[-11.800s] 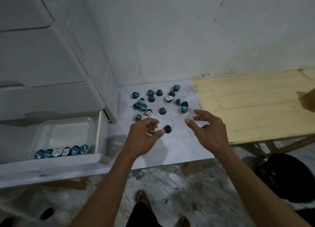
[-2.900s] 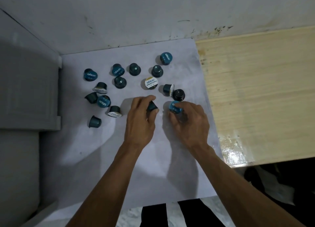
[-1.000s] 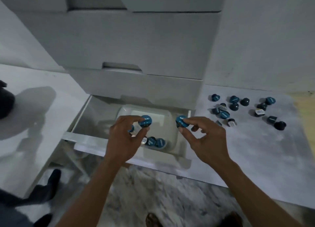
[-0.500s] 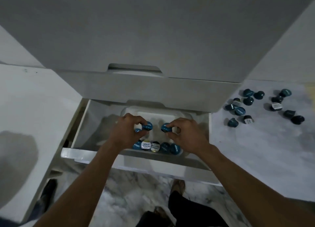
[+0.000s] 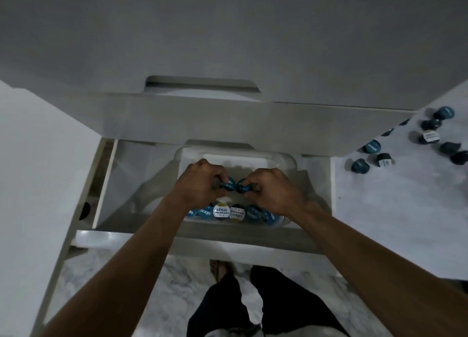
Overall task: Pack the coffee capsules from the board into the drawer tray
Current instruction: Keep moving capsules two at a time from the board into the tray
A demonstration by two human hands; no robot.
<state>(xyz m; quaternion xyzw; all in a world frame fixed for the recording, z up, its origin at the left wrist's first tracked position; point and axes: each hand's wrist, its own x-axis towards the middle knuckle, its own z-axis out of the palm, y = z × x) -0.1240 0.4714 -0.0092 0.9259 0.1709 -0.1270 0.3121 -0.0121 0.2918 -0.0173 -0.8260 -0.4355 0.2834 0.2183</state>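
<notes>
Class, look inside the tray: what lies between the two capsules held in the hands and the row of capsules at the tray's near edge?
Head view: only bare tray floor separates the held capsules from the row.

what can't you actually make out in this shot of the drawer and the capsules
Head view only:
- The row of capsules at the tray's near wall: both wrists cover its ends, so no count.
- Capsules on the board: the picture's right edge and the drawer front above cut some off.
- Small print on the white-lidded capsule: too small.
- Tray floor under the left hand and right hand: hidden.
</notes>
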